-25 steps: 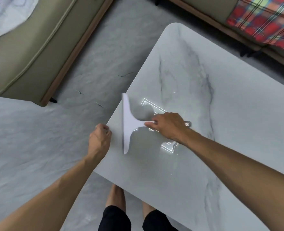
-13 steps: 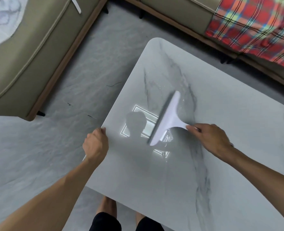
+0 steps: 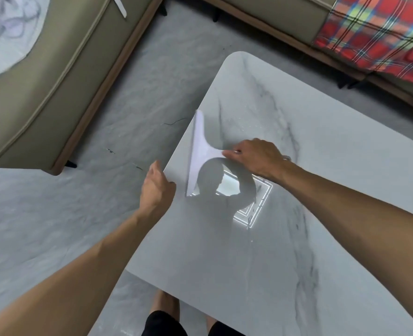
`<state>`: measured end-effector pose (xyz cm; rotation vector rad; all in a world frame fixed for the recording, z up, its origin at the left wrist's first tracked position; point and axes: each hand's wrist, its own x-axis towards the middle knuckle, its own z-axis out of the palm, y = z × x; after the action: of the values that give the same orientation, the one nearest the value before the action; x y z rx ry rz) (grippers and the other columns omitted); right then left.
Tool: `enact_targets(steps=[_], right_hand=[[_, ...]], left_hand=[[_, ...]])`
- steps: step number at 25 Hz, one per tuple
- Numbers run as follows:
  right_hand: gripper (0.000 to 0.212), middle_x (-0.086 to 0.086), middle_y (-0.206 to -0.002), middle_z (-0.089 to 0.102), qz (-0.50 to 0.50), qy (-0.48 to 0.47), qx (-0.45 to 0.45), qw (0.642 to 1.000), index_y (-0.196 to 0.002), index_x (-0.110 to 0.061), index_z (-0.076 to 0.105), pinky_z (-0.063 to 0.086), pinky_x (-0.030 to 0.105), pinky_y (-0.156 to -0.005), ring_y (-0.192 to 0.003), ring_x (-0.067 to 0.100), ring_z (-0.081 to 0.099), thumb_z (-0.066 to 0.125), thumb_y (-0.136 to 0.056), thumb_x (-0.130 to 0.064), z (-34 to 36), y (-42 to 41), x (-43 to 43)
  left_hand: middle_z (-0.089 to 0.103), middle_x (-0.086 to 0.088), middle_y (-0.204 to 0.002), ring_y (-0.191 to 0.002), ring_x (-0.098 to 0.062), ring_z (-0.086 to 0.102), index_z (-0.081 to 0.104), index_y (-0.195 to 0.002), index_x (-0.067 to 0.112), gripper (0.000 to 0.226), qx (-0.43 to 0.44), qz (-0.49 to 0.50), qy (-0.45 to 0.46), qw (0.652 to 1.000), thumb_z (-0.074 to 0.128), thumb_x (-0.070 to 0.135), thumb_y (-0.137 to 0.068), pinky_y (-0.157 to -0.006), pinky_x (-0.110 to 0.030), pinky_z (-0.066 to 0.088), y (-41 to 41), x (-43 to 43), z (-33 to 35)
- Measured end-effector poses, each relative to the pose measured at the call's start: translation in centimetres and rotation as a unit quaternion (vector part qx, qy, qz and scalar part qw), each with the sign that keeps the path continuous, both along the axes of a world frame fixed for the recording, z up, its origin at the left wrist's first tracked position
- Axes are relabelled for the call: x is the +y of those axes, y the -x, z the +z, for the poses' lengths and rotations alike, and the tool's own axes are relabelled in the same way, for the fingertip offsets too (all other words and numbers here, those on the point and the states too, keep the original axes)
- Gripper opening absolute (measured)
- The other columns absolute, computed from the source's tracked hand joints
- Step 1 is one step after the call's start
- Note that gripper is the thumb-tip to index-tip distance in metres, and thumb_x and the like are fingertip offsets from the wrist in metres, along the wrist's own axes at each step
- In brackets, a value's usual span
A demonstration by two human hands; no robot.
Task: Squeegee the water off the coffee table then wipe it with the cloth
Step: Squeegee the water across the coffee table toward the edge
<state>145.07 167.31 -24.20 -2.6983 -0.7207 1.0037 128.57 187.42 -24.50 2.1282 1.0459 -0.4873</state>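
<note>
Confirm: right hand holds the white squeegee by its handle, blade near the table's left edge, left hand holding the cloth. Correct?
Not quite. In the head view the left hand holds no cloth; it rests empty against the edge of the coffee table. The rest stands: the right hand holds the white squeegee by its handle, blade near the table's left edge.

- The squeegee [image 3: 201, 151] handle is buried inside the right hand [image 3: 255, 157], so its shape can't be made out.
- The coffee table [image 3: 321, 166] runs off the right and bottom edges.
- The left hand [image 3: 155, 190] curls at the table's edge; its fingertips are out of sight.
- The plaid blanket [image 3: 379, 32] is smeared and cut by the frame.
- Water on the top is too faint to tell.
</note>
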Motion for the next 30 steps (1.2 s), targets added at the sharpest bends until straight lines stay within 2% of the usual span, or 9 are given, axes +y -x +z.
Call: enact_targets(steps=[2,5,9,13,16,18,22,26,30], right_hand=[[0.053,-0.006,-0.057,0.049,-0.063,0.012,0.004,0.998,-0.056,-0.032,0.054,0.032,0.034,-0.056,-0.064,0.024,0.051,0.034,-0.083,-0.073,0.7,-0.4,-5.4],[0.060,-0.003,-0.058,0.057,-0.147,0.054,-0.019,0.987,-0.063,-0.026,0.058,0.036,0.032,-0.054,-0.063,0.024,0.057,0.033,-0.084,-0.076,1.9,1.1,-13.7],[0.065,-0.005,-0.064,0.064,-0.237,0.099,-0.024,0.966,-0.069,-0.024,0.061,0.042,0.032,-0.057,-0.065,0.021,0.061,0.027,-0.084,-0.078,4.1,3.3,-21.0],[0.049,-0.006,-0.057,0.055,-0.325,-0.097,0.043,0.940,-0.078,-0.025,0.058,0.035,0.027,-0.051,-0.049,0.013,0.045,0.042,-0.082,-0.071,5.4,-0.9,-16.4],[0.029,0.006,-0.091,0.065,-0.284,-0.160,0.037,0.945,-0.111,-0.034,0.053,0.044,0.033,-0.062,-0.073,0.023,0.056,0.048,-0.088,-0.050,3.4,-8.1,-7.8],[0.041,0.009,-0.110,0.063,-0.224,-0.173,0.010,0.959,-0.135,-0.038,0.041,0.046,0.038,-0.076,-0.088,0.030,0.056,0.041,-0.093,-0.038,2.2,-12.3,-2.1],[0.049,0.012,-0.133,0.058,-0.137,-0.092,-0.051,0.985,-0.147,-0.038,0.031,0.043,0.040,-0.087,-0.115,0.040,0.052,0.033,-0.098,-0.029,0.5,-14.9,1.7],[0.050,0.019,-0.117,0.065,-0.108,-0.050,-0.094,0.988,-0.146,-0.036,0.034,0.047,0.044,-0.078,-0.101,0.045,0.059,0.038,-0.098,-0.022,0.9,-10.0,-5.4],[0.054,0.014,-0.093,0.066,-0.142,0.006,-0.069,0.987,-0.148,-0.038,0.032,0.048,0.041,-0.069,-0.084,0.038,0.063,0.044,-0.099,-0.019,3.1,-2.1,-16.3]], left_hand=[[0.048,-0.019,-0.130,-0.120,-0.036,0.045,0.037,-0.134,0.002,0.062,0.013,-0.079,-0.009,0.997,0.064,0.008,-0.078,-0.091,-0.038,0.040,-1.3,-1.5,-0.6],[0.020,-0.025,-0.153,-0.144,-0.039,0.017,0.013,-0.149,0.002,0.096,0.055,-0.188,-0.063,0.979,0.072,0.034,-0.080,-0.117,-0.042,0.021,-3.6,-4.1,-1.4],[-0.007,-0.035,-0.155,-0.145,-0.049,-0.005,-0.010,-0.151,0.003,0.129,0.105,-0.254,-0.126,0.953,0.075,0.058,-0.069,-0.119,-0.049,0.004,-7.7,-6.7,-3.2],[-0.013,-0.043,-0.150,-0.141,-0.056,-0.009,-0.016,-0.149,0.000,0.141,0.156,-0.298,-0.160,0.928,0.073,0.067,-0.062,-0.119,-0.055,0.004,-8.6,-7.4,-4.7],[-0.013,-0.045,-0.148,-0.139,-0.059,-0.009,-0.017,-0.148,-0.001,0.142,0.166,-0.307,-0.164,0.923,0.072,0.069,-0.062,-0.117,-0.056,0.007,-8.7,-7.4,-5.5],[-0.014,-0.046,-0.147,-0.139,-0.060,-0.009,-0.017,-0.148,-0.002,0.142,0.174,-0.306,-0.165,0.921,0.072,0.068,-0.061,-0.117,-0.057,0.007,-9.1,-7.4,-5.7],[-0.013,-0.048,-0.146,-0.138,-0.062,-0.008,-0.017,-0.147,-0.004,0.141,0.186,-0.313,-0.165,0.917,0.071,0.068,-0.063,-0.117,-0.058,0.008,-9.4,-7.5,-5.8],[-0.013,-0.048,-0.146,-0.137,-0.063,-0.006,-0.018,-0.147,-0.004,0.140,0.196,-0.321,-0.168,0.911,0.069,0.069,-0.064,-0.117,-0.058,0.008,-9.5,-7.5,-5.8],[-0.012,-0.049,-0.145,-0.138,-0.063,-0.005,-0.019,-0.146,-0.005,0.140,0.207,-0.318,-0.172,0.909,0.066,0.071,-0.065,-0.117,-0.058,0.009,-9.6,-7.5,-5.6]])
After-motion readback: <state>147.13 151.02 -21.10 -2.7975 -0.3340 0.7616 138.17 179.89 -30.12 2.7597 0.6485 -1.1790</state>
